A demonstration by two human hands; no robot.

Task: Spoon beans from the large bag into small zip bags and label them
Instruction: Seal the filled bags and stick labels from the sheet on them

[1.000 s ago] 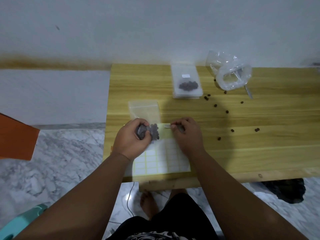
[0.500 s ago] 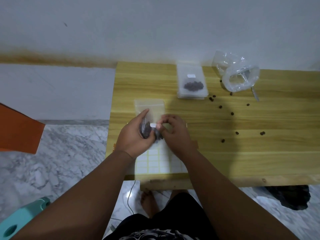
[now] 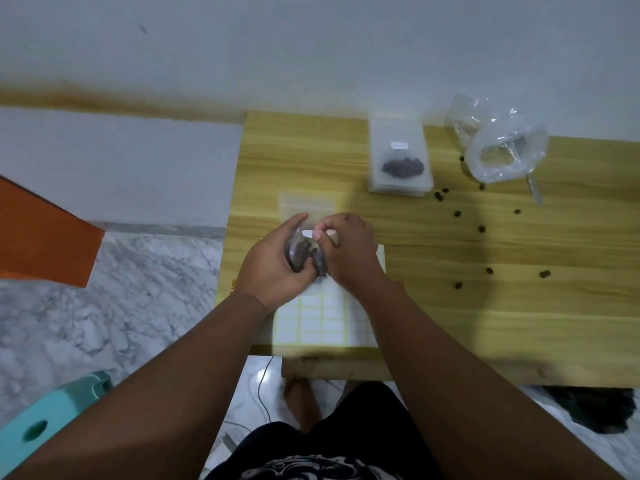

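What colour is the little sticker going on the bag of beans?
White. The sticker shows best in the head view, between both thumbs.

Dark beans; yellowish wood-grain table

A small clear zip bag of dark beans with a white label, seemingly stuck on, sits above the counter's near edge; the crumpled clear large bag lies at the far edge.

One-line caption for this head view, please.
Left hand holds a small bag of beans while right hand presses a white label onto it.
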